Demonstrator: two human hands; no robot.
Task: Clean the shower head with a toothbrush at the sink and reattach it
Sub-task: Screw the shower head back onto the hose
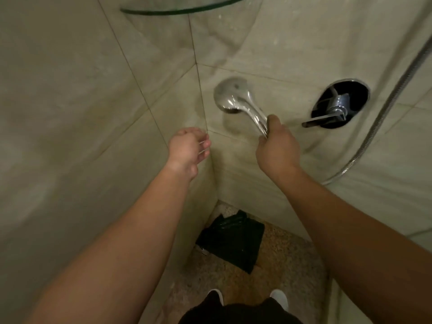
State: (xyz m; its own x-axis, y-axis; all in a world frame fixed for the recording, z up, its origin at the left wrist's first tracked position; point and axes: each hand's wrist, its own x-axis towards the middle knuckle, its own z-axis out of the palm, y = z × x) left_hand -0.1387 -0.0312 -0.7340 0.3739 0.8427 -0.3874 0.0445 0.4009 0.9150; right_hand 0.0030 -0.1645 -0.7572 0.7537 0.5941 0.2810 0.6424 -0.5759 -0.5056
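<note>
A chrome shower head (230,95) is held out in front of the tiled corner wall, its round face turned away from me and downward. My right hand (277,148) grips its handle, fingers curled round the lower end. To the left, my left hand (189,148) hovers in the air near the corner, fingers loosely curled and holding nothing, about a hand's width from the shower head. No toothbrush is in view.
A chrome mixer lever on a dark round plate (340,104) sits on the right wall. A metal hose (383,113) curves down the far right. A glass shelf (177,8) is overhead. A black bag (231,242) lies on the speckled floor.
</note>
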